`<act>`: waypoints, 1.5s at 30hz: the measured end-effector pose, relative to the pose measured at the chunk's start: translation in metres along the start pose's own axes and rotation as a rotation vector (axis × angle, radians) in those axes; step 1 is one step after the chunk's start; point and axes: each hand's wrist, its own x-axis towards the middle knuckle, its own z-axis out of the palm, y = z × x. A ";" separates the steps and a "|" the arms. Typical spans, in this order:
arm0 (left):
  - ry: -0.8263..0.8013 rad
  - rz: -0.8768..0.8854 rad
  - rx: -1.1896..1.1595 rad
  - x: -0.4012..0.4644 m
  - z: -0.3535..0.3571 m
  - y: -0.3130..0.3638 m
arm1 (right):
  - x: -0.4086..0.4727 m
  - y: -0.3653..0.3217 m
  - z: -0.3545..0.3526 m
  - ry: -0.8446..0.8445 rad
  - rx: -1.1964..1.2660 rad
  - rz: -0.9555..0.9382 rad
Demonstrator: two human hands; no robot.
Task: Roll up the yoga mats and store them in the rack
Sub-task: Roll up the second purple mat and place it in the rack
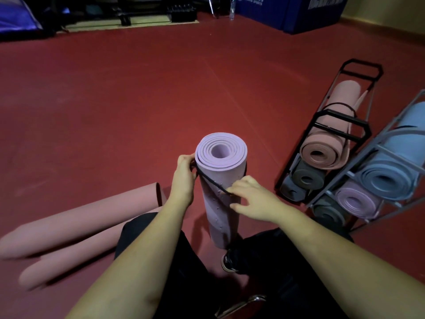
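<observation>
A rolled lilac yoga mat (218,180) stands upright on the red floor between my knees. A thin black strap (210,180) runs slantwise across its upper part. My left hand (184,174) pinches the strap at the mat's top left edge. My right hand (249,198) holds the strap's lower end against the mat's right side. To the right stand a black rack (340,125) with a pink mat (326,143) and darker rolls, and a grey rack (377,180) with a blue mat (395,171), a lilac one and a dark one.
Two loosely rolled pink mats (76,229) lie on the floor at my left. Blue padded blocks (299,12) and dark gym gear line the far wall. A shoe (230,262) shows at the mat's foot, and a chrome bar (243,305) sits at the bottom edge.
</observation>
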 end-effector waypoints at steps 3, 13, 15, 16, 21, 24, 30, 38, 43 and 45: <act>0.036 0.034 0.248 0.017 0.002 0.009 | -0.004 0.000 0.007 0.067 -0.124 -0.090; -0.052 -0.177 -0.064 0.015 0.031 0.013 | -0.021 -0.001 0.039 0.384 0.264 0.081; -0.070 -0.127 0.016 0.016 0.035 0.011 | -0.022 -0.006 0.038 0.549 0.453 0.127; -0.081 -0.103 0.060 0.017 0.037 0.009 | -0.022 -0.008 0.037 0.650 0.543 0.165; -0.134 -0.057 0.199 0.009 0.049 0.000 | 0.015 0.007 -0.002 0.971 1.099 0.660; -0.095 -0.045 0.106 0.001 0.058 0.005 | 0.034 0.022 -0.016 0.825 1.269 0.682; -0.089 -0.154 -0.061 0.011 0.061 -0.013 | 0.049 0.028 -0.004 0.713 1.287 0.857; -0.010 -0.281 -0.116 0.032 0.047 -0.041 | 0.062 0.053 0.018 0.443 1.231 0.995; -0.025 -0.202 -0.188 0.068 0.062 -0.010 | 0.084 0.063 -0.003 0.716 1.280 0.846; -0.018 -0.197 -0.092 0.072 0.068 -0.016 | 0.091 0.061 -0.003 0.709 1.335 0.780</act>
